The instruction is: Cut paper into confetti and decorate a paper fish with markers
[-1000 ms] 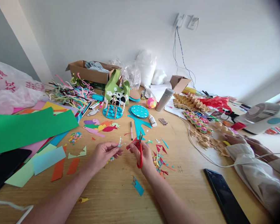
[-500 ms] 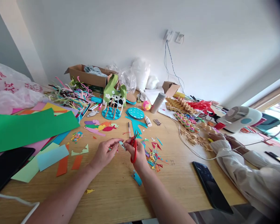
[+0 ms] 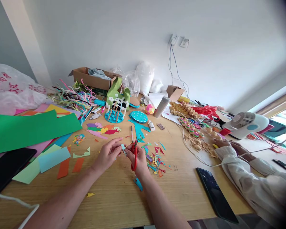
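Our right hand has its fingers closed on the red scissors, and the pale blue paper strip is between our hands; whether our left hand pinches it, we cannot tell. Being thin, it could tear if we pull unevenly.

My only feed looks from the wearer's head over the near side of the table, facing forward and down, left hand and right hand close below, wall at the far side.
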The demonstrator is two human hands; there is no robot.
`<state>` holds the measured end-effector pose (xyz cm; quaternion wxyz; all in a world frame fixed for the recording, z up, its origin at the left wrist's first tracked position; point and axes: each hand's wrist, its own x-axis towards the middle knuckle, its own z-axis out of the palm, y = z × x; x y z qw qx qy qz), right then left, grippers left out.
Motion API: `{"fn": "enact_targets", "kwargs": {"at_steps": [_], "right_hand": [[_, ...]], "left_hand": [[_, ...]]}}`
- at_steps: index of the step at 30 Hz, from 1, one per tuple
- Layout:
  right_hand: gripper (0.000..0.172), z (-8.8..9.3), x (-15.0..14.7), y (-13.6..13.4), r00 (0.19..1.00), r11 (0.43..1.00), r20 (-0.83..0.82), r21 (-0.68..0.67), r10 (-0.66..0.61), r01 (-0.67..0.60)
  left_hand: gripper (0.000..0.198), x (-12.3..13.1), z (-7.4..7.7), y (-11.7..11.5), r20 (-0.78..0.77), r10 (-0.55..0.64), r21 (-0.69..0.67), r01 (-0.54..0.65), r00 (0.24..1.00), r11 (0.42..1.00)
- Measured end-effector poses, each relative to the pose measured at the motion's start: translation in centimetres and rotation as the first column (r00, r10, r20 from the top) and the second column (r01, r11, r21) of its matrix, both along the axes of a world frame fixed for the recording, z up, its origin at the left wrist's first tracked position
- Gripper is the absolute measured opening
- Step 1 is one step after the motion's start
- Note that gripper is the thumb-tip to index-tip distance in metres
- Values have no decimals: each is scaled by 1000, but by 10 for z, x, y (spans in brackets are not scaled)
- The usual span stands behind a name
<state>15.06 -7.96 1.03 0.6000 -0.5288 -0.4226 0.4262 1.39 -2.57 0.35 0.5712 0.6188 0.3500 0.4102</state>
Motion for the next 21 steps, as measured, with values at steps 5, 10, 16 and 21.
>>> {"fn": "enact_targets", "kwargs": {"at_steps": [5, 10, 16, 21], "right_hand": [[32, -7, -1, 1, 988, 1000, 154, -1, -12, 13], [32, -2, 6, -1, 955, 997, 286, 34, -77, 70], [45, 19, 23, -7, 915, 949, 327, -280, 237, -146], [48, 16, 19, -7, 819, 830, 343, -494, 459, -259]], "left_hand": [[22, 3, -3, 5, 25, -18, -145, 21, 1000, 989], [21, 3, 0, 7, 93, 20, -235, 3, 995, 972], [26, -2, 4, 13, 257, 159, -375, -54, 953, 925], [29, -4, 5, 15, 375, 249, -471, -48, 893, 881]]}}
